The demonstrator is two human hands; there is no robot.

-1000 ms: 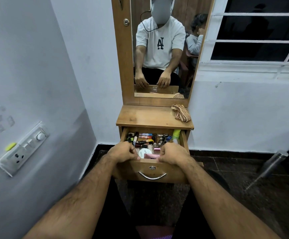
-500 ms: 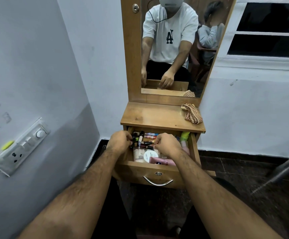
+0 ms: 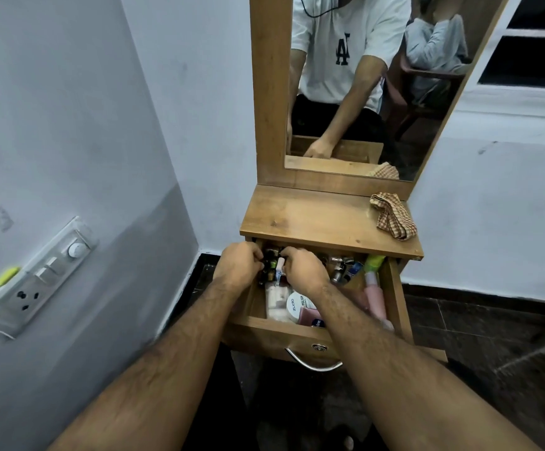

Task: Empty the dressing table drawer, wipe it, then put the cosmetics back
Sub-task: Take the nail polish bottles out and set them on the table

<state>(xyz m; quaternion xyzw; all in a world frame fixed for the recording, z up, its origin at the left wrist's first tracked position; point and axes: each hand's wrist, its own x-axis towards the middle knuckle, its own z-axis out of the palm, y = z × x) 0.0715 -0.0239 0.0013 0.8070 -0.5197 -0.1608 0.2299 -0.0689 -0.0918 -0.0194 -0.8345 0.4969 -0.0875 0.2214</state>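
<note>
The drawer hangs pulled out under the wooden worktop, still packed with cosmetics. A checked cloth sits crumpled above the drawer's right back corner. Both hands are in the drawer's back left part: left hand curled around small dark bottles, right hand pinching a little white tube. A round white jar lies near the drawer's front.
</note>
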